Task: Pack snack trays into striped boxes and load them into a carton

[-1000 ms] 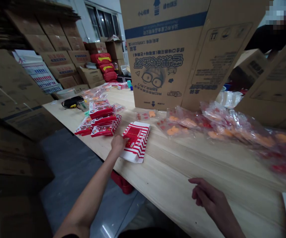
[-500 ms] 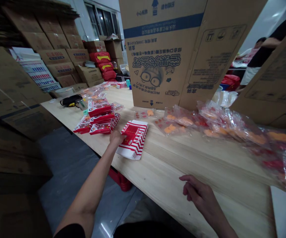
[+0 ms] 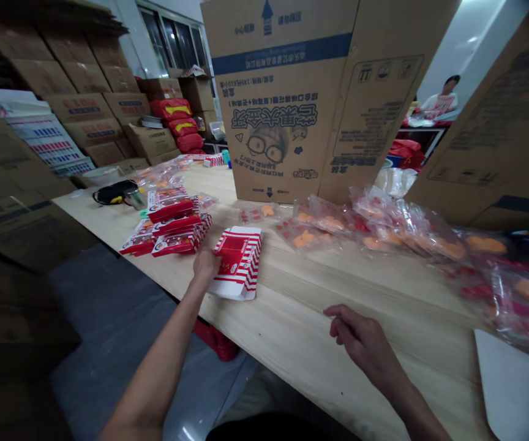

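The left hand (image 3: 206, 264) is at the near-left side of a red-and-white striped carton (image 3: 238, 263), which lies on the wooden table (image 3: 301, 300) close to its front edge. The thumb overlaps the carton's red face; the other fingers are curled out of sight, so I cannot tell whether they grip the carton or merely press against it. The right hand (image 3: 360, 337) holds nothing, its index finger extended and the rest loosely bent.

The likeliest mishap, I judge, is a knock to the stack of red boxes (image 3: 172, 223): it is piled unevenly just beyond the left hand, near the edge, and a careless knuckle could tip some onto the floor. Squeezing hard might crease the carton (it looks like thin card). The clear plastic packets (image 3: 377, 242) overlap loosely and look slippery, so a sweeping forearm could scatter them.

The carton's underside is hidden, and whether it is filled cannot be told. Glare and blur merge the packets at the right, the white sheet (image 3: 517, 392) runs out of frame, and the large cardboard box (image 3: 287, 128) blocks the table behind it.
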Motion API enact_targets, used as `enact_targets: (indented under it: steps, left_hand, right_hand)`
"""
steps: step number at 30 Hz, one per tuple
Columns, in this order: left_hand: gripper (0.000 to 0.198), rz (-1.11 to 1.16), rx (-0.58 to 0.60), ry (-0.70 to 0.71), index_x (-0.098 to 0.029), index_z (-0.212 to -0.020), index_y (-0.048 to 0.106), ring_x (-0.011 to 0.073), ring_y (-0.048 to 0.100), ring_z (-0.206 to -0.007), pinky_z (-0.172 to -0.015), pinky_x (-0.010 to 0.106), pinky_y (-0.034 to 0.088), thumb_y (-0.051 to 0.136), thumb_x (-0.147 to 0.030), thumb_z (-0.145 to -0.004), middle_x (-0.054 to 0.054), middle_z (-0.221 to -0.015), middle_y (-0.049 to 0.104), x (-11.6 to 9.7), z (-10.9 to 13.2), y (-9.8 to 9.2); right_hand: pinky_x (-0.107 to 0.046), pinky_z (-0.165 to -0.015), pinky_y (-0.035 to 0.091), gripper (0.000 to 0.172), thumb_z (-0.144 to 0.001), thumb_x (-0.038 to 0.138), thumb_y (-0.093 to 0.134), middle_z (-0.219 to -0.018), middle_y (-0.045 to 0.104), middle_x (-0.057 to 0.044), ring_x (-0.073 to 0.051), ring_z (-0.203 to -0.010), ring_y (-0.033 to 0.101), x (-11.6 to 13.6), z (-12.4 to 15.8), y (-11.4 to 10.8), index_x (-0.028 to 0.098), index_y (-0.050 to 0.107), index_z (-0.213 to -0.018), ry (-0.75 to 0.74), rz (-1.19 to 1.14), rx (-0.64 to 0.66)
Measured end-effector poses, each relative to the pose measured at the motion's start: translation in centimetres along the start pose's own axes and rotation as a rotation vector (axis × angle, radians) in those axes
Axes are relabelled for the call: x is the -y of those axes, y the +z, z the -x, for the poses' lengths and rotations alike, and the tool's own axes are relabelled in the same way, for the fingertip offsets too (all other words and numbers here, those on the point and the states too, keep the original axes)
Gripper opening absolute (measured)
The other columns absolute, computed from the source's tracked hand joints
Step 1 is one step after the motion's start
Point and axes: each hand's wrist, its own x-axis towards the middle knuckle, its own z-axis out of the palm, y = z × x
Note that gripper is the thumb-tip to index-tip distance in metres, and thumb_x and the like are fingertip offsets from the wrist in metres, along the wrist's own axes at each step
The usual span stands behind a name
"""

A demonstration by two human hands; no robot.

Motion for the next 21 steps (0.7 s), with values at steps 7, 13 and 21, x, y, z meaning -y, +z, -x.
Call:
enact_targets:
  steps: [7, 13, 21]
  left_hand:
    - [0.072, 0.058, 0.009, -0.035, -0.01, -0.126, 0.059, 0.0408, 0.057, -0.126, -0.101, 0.047, 0.048, 0.069, -0.063, -0.079, 0.026, -0.135, 0.058, -0.4, 0.8, 1.0]
    - [0.049, 0.139, -0.009, 0.066, -0.015, -0.137, 0.052, 0.0309, 0.05, -0.134, -0.11, 0.038, 0.041, 0.058, -0.037, -0.093, 0.019, -0.144, 0.05, 0.3, 2.1, 1.0]
    - [0.062, 0.225, 0.176, 0.04, -0.013, -0.132, 0.056, 0.0376, 0.059, -0.126, -0.102, 0.046, 0.049, 0.071, -0.05, -0.084, 0.023, -0.136, 0.06, 2.4, 2.5, 0.2]
  right_hand:
    - [-0.029, -0.071, 0.051, 0.036, -0.088, 0.018, 0.042, -0.081, 0.073, -0.004, -0.018, -0.075, 0.069, 2.9, -5.2, 2.0, 0.018, 0.065, -0.116, -0.078, 0.138, 0.128]
    - [-0.032, -0.1, 0.047, 0.056, -0.079, 0.0, 0.053, -0.128, 0.068, -0.012, -0.022, -0.117, 0.063, 7.1, -12.3, 9.5, 0.015, 0.059, -0.132, -0.279, 0.334, 0.324]
    - [-0.052, -0.112, 0.038, 0.04, -0.091, 0.024, 0.067, -0.139, 0.056, -0.017, -0.032, -0.131, 0.05, 13.6, -22.2, 15.8, 0.012, 0.06, -0.129, -0.311, 0.573, 0.337]
